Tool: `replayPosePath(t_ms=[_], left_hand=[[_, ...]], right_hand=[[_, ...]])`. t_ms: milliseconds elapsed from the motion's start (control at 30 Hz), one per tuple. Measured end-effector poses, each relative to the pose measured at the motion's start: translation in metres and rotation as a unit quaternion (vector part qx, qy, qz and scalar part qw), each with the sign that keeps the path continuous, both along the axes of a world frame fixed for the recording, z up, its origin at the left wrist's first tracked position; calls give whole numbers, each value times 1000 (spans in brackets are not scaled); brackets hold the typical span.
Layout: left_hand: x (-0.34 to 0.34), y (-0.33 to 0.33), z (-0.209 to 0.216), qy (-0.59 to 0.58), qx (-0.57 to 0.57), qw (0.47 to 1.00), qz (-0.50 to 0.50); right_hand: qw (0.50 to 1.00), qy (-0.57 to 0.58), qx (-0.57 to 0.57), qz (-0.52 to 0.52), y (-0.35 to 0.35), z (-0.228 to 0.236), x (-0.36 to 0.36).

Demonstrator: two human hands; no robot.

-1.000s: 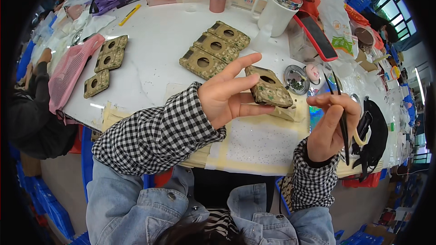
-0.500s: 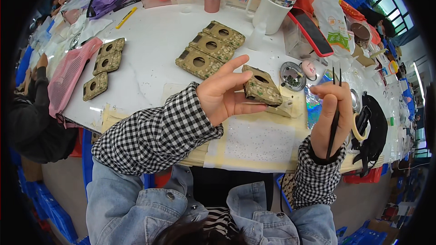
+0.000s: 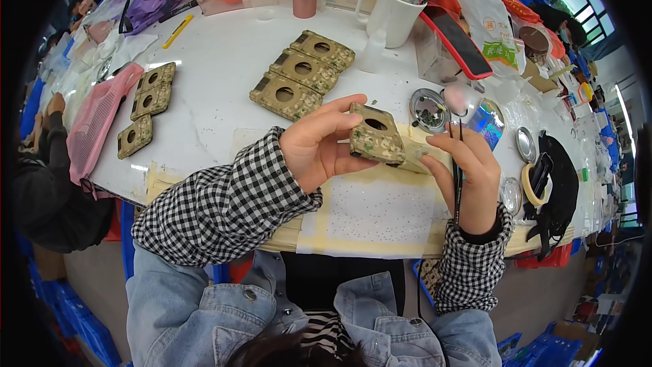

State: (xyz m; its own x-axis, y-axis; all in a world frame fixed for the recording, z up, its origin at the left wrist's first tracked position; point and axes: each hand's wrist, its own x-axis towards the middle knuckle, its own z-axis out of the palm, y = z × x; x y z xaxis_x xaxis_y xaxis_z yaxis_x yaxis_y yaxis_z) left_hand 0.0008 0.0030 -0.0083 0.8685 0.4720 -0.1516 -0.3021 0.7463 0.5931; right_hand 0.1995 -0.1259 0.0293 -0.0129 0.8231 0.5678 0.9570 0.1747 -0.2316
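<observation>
Wht tbl (image 3: 210, 81) w/ camo cases (image 3: 324, 79) & mug (image 3: 392, 19), window (image 3: 583, 5) upper R.

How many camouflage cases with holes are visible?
7: one held case in the left hand, three middle cases on the table, three left cases beside the pink mesh bag. Patterned pieces below the table are unclear; more may be hidden.

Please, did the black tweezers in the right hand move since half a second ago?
Yes: the right hand has carried the black tweezers left; in this view, their tips now appear closer to the round dish.
</observation>
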Motion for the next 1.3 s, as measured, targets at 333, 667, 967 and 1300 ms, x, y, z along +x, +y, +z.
replayPosePath(t_ms=[333,667,967,1300], left_hand=[[2,0,1,-3,2,1000,-17],[0,-7,9,27,43,998,-41],[-1,-7,8,21,36,997,-61],[-1,-8,13,38,52,998,-14]], right_hand=[[1000,18,19,-15,0,-2,-1],[956,260,104,84,-6,20,-31],[900,414,46,125,9,-1,-41],[984,159,71,-48,-11,-4,-5]])
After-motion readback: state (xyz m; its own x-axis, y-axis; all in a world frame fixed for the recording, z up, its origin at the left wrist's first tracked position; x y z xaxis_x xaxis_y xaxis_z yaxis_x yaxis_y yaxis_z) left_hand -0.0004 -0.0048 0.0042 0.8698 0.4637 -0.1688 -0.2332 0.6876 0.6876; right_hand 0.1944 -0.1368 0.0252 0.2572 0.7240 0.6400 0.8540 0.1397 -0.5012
